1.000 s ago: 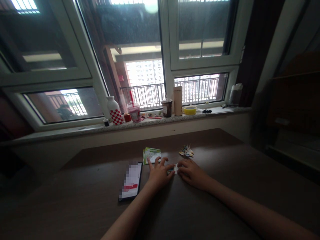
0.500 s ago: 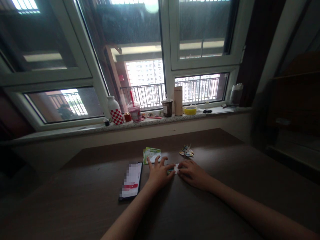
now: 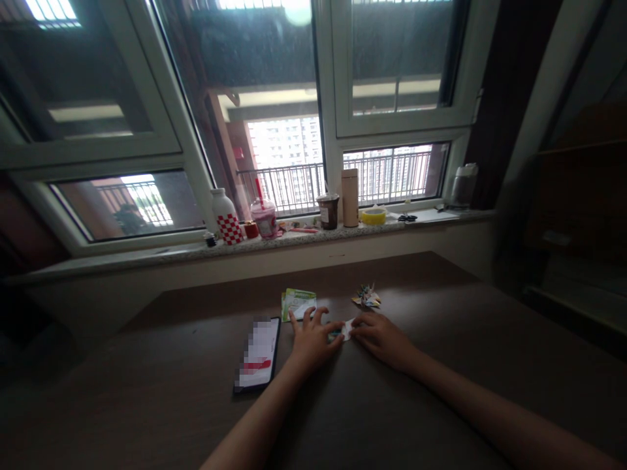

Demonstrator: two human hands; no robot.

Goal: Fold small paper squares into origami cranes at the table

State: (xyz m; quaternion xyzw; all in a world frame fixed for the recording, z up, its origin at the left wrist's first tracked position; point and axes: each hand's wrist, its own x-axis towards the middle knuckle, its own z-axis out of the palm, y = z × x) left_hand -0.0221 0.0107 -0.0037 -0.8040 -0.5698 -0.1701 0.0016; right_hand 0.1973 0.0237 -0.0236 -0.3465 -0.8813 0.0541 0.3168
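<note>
A small piece of folded paper (image 3: 347, 330), white with a coloured part at its left, lies on the dark table between my hands. My left hand (image 3: 313, 341) pinches its left side between thumb and forefinger, with the other fingers raised and bent. On the right side, my right hand (image 3: 379, 337) has its fingertips closed together on the paper's edge. Just beyond the left fingers lie green-and-white printed sheets (image 3: 300, 301). A little pile of folded paper pieces (image 3: 367, 297) sits behind my right hand.
A phone (image 3: 258, 356) with a lit screen lies left of my left forearm. Along the windowsill (image 3: 294, 240) stand a checkered bottle (image 3: 227, 219), a pink drink cup (image 3: 264, 219), a dark drink cup (image 3: 328, 212), a tan flask (image 3: 349, 198), yellow tape (image 3: 373, 217) and scissors (image 3: 407, 218).
My right fingers have shifted slightly to the right, and more of the white paper shows between the hands. My left hand stays almost in place.
</note>
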